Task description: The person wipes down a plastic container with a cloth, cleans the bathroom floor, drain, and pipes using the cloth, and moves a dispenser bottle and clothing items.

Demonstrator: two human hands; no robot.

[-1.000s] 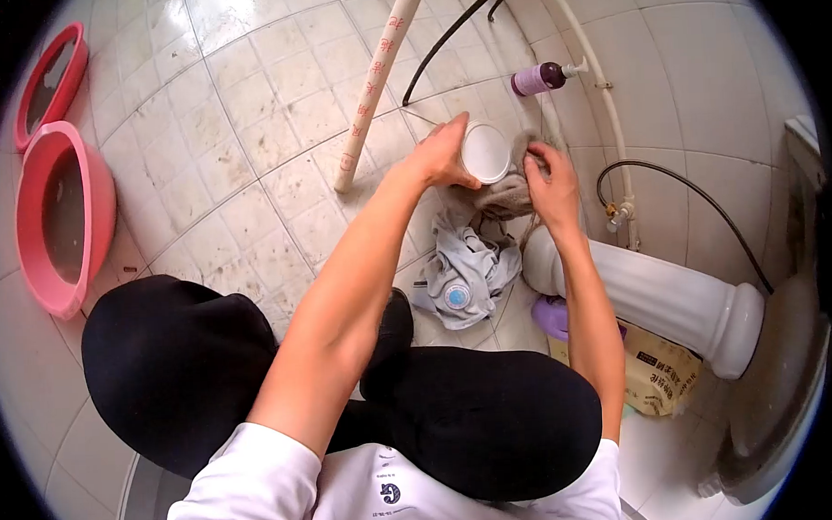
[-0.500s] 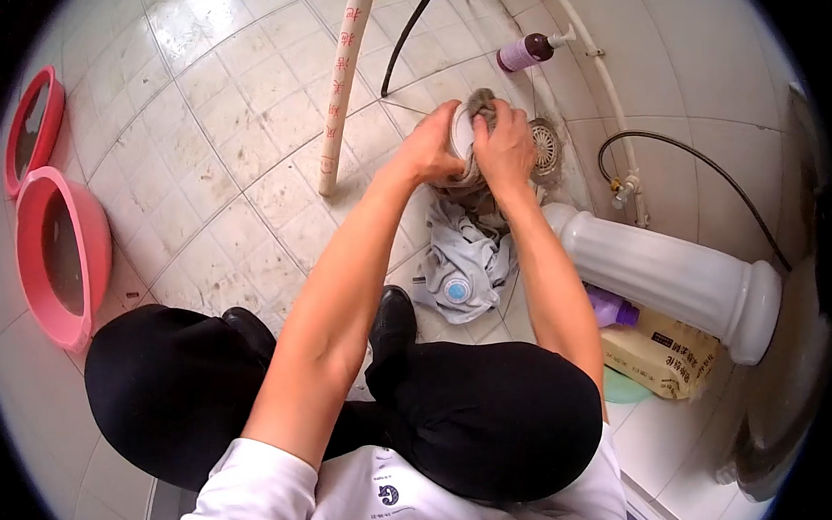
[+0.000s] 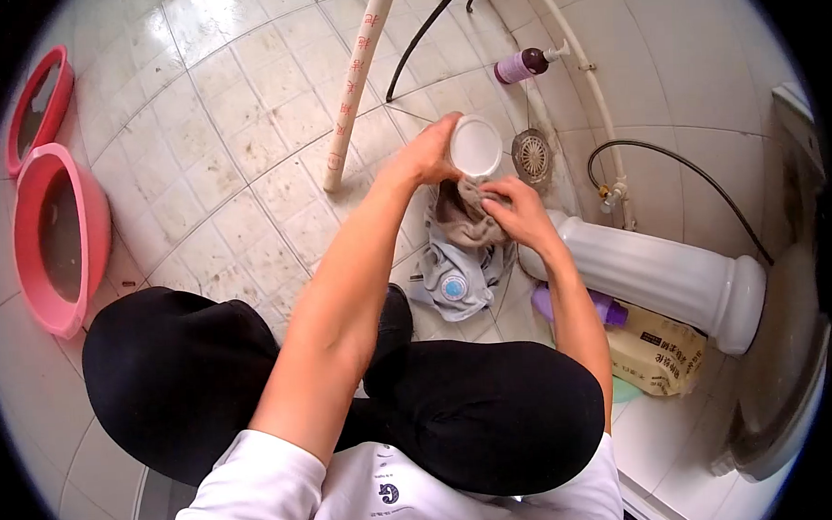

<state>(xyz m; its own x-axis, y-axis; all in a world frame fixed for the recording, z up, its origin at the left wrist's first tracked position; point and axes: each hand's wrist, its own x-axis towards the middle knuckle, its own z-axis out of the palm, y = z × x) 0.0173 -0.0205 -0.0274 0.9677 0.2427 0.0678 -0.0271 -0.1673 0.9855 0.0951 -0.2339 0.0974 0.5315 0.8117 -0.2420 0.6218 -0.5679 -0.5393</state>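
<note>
Seen from above, a crouching person in a white shirt and black trousers works with both bare hands over a tiled floor (image 3: 246, 128). The left hand (image 3: 433, 157) is curled around the side of a white tub (image 3: 476, 146), thumb and fingers spread to its width; the tub's round, pale face is turned up, though whether that is a lid or a base cannot be told. The right hand (image 3: 522, 212) pinches a brown cloth (image 3: 465, 223) between thumb and fingers, the cloth bunched just below the tub and touching it. Beneath that lies a crumpled grey cloth (image 3: 461, 281) with a round blue patch. A floor drain (image 3: 532, 155) sits right of the tub; beyond it, near the wall, stands a pump bottle (image 3: 522, 66). An upright pipe (image 3: 359, 69) with red lettering rises to the left of the hands, a black hose (image 3: 418, 44) beside it. At right are a white pedestal (image 3: 655, 272), a purple bottle (image 3: 573, 305) and a yellow bag (image 3: 657, 348). Far left — well apart from the hands — two pink basins (image 3: 98, 239) hold murky water.
</note>
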